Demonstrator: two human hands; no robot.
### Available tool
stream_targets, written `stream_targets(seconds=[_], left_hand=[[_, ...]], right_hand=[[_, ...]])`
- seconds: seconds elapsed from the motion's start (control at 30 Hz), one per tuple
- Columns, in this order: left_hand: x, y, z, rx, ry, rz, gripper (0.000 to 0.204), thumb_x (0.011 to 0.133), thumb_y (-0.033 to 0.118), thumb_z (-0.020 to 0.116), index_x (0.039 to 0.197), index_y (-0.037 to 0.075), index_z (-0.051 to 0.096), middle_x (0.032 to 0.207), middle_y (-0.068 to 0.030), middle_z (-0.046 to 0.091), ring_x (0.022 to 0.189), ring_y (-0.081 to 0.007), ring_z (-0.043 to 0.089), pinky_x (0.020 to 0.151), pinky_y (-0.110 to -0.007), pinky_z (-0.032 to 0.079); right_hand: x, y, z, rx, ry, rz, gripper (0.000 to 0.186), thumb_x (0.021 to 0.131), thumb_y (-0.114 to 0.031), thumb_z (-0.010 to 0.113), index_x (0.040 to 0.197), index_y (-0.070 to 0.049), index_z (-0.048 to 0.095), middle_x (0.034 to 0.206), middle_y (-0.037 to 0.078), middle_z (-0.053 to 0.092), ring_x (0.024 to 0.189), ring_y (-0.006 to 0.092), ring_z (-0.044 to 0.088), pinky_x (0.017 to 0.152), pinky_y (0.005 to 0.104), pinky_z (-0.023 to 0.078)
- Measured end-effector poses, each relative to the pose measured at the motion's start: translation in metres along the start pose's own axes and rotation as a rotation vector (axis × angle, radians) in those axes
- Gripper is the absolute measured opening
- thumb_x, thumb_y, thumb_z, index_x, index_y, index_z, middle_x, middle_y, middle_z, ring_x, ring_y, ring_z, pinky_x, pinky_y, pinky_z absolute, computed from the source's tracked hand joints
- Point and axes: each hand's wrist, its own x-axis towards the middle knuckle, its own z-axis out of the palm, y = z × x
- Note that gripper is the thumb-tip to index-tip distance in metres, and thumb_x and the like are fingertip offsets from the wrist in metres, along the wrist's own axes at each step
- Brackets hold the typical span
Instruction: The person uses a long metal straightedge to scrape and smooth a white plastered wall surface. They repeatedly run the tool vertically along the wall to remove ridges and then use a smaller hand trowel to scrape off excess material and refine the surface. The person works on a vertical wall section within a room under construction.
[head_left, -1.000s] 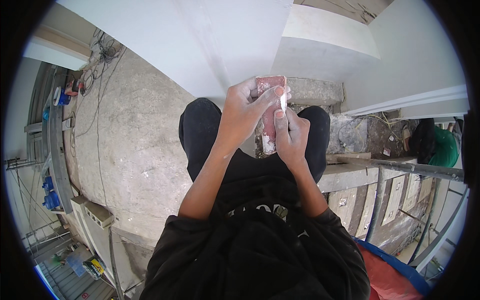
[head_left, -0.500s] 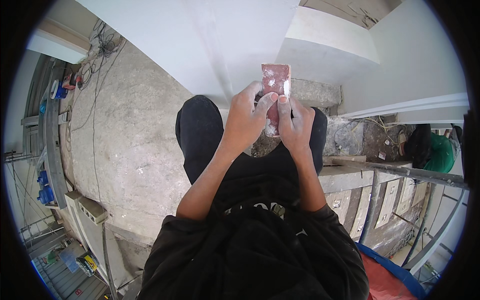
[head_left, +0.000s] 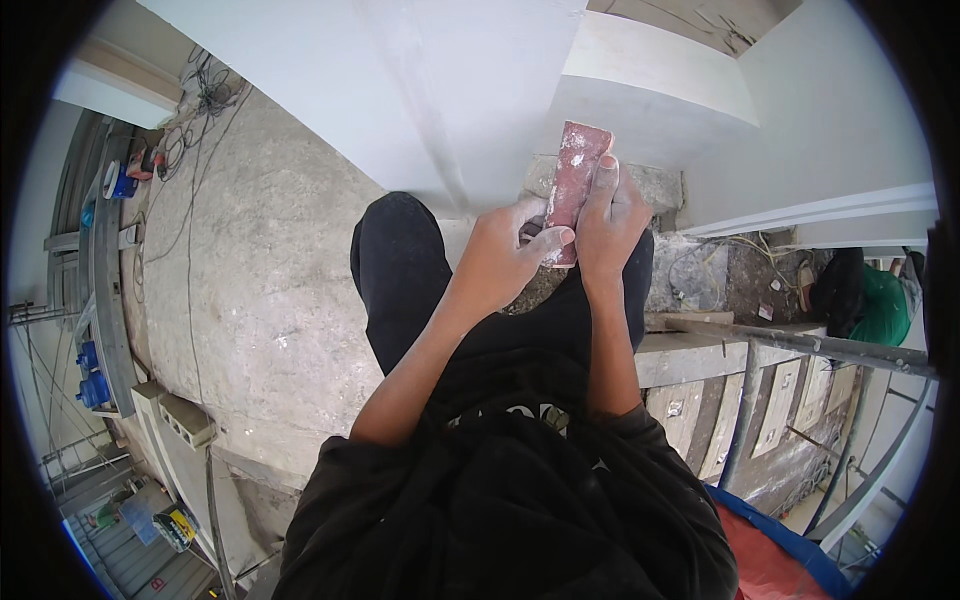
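Note:
A flat sanding block (head_left: 580, 172) faced with reddish-brown sandpaper, blotched with white dust, is tilted between my hands above my knees. My left hand (head_left: 508, 250) grips its lower end, the thumb lying across the near edge and the fingers partly hidden behind. Along its right side, my right hand (head_left: 612, 222) holds the upper part, thumb up near the top corner. White powder coats the fingers of both hands. Just beyond the block stands a smooth white panel or wall face (head_left: 440, 90).
Concrete floor (head_left: 270, 250) spreads to the left, with tangled black cables (head_left: 212, 90) at the far side. At right a metal rail (head_left: 800, 345) runs over a lower level. Beyond it a green thing (head_left: 885, 305) shows. A red-and-blue sheet (head_left: 770, 550) lies at lower right.
The sanding block has tilted, its top leaning right. My right hand has slid up its right side, while my left hand has shifted down to the lower end.

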Motion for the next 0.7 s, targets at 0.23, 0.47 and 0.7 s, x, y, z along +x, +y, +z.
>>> stream_targets(seconds=[0.23, 0.47, 0.7], left_hand=[[0.001, -0.013, 0.003, 0.000, 0.016, -0.005, 0.026, 0.089, 0.015, 0.070, 0.102, -0.007, 0.068, 0.085, -0.0106, 0.071, 0.076, -0.0106, 0.061, 0.072, -0.031, 0.050], [-0.010, -0.011, 0.004, -0.119, -0.083, -0.063, 0.025, 0.089, 0.017, 0.071, 0.099, -0.006, 0.069, 0.080, -0.0095, 0.072, 0.075, -0.0096, 0.064, 0.073, -0.028, 0.051], [-0.008, -0.007, 0.001, -0.110, -0.101, -0.077, 0.028, 0.090, 0.016, 0.071, 0.106, -0.007, 0.069, 0.092, -0.0114, 0.073, 0.088, -0.0115, 0.068, 0.081, -0.028, 0.053]], right_hand=[[-0.006, 0.003, 0.006, 0.023, 0.049, -0.064, 0.041, 0.104, -0.024, 0.052, 0.072, 0.002, 0.056, 0.051, 0.011, 0.045, 0.047, 0.0162, 0.038, 0.047, 0.0363, 0.035], [-0.003, -0.005, 0.002, 0.078, 0.059, -0.062, 0.044, 0.103, -0.024, 0.053, 0.068, 0.001, 0.051, 0.050, 0.011, 0.041, 0.047, 0.0144, 0.036, 0.047, 0.0363, 0.033], [-0.004, 0.004, -0.003, 0.012, 0.032, -0.122, 0.043, 0.102, -0.023, 0.055, 0.067, 0.001, 0.050, 0.051, 0.014, 0.042, 0.043, 0.0235, 0.037, 0.046, 0.0384, 0.032]])
